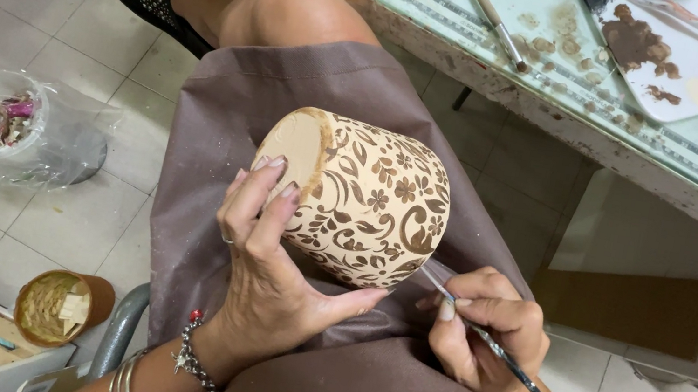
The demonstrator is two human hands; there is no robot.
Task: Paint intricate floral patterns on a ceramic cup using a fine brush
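My left hand (268, 258) is spread around the wooden pot (355, 199), fingers curled over its flat pale base and thumb stretched along the underside, so the pot lies tilted on its side above my lap. My right hand (483, 327) is pinched tight on a thin paintbrush (526, 382), whose tip touches the pot's lower right edge, among the brown flower-and-leaf pattern. The pot's open mouth faces away from me and I cannot see inside it. To the right of the pot there is free space down to the tiled floor (46, 32); above it, the glass table (576, 83) edge runs close by, with a paint-smeared palette (674, 61) on top. The brush handle runs out of view at the bottom right.
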